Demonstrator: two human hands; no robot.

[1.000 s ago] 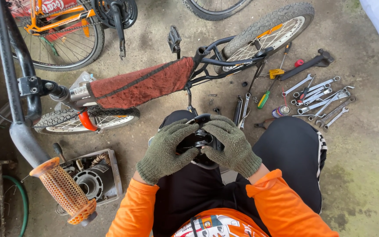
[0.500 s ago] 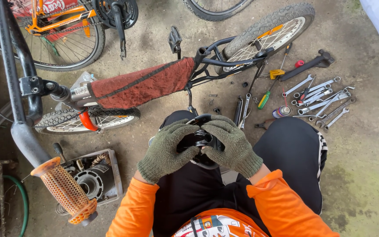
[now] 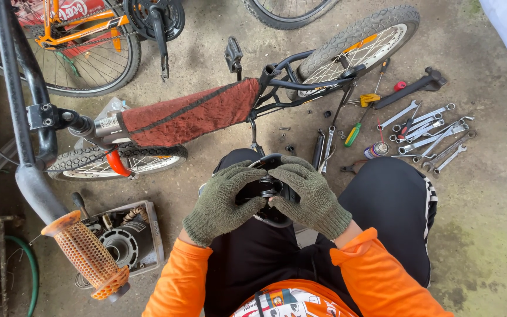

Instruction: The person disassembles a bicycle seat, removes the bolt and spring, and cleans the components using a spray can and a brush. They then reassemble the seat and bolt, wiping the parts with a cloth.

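Observation:
Both my hands wear green knit gloves and orange sleeves. My left hand and my right hand wrap around a small black bicycle part held over my lap, fingers curled onto it from both sides. Much of the part is hidden under the gloves. Just beyond my knees lies a small black bicycle on its side, its frame wrapped in a red cloth.
Several spanners, a green-handled screwdriver and small bolts lie on the concrete at right. An orange-gripped handlebar juts in at lower left above a tray of parts. An orange bicycle stands at the back.

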